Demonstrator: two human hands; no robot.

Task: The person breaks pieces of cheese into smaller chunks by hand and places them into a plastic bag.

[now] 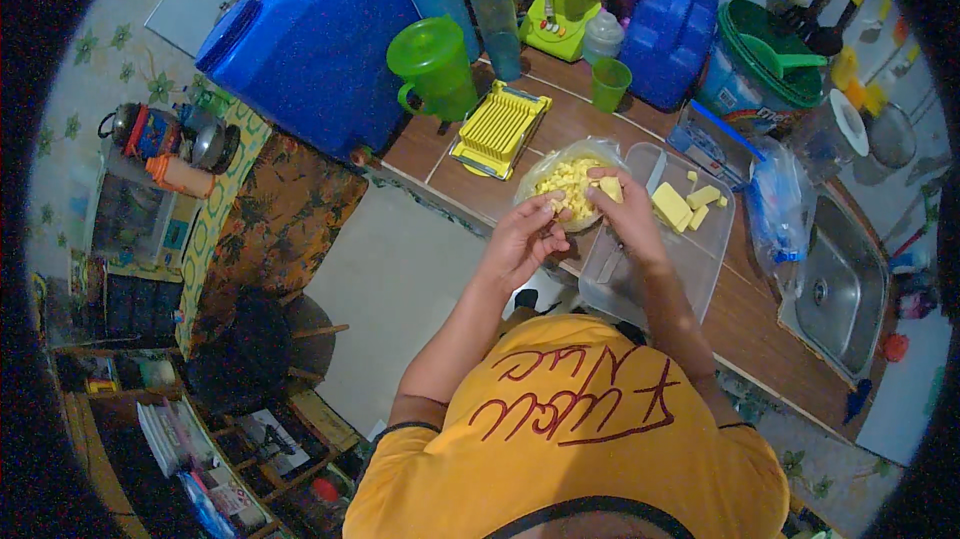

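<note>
Flanking the bag (598,148) sit yellow slicer (497,129) and tub (692,267).

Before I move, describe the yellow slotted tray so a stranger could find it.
Find the brown counter. Between its green lidded mug and the bag of yellow pieces lies the slotted tray. Unlike both neighbours, it has a row of parallel slots.
</note>
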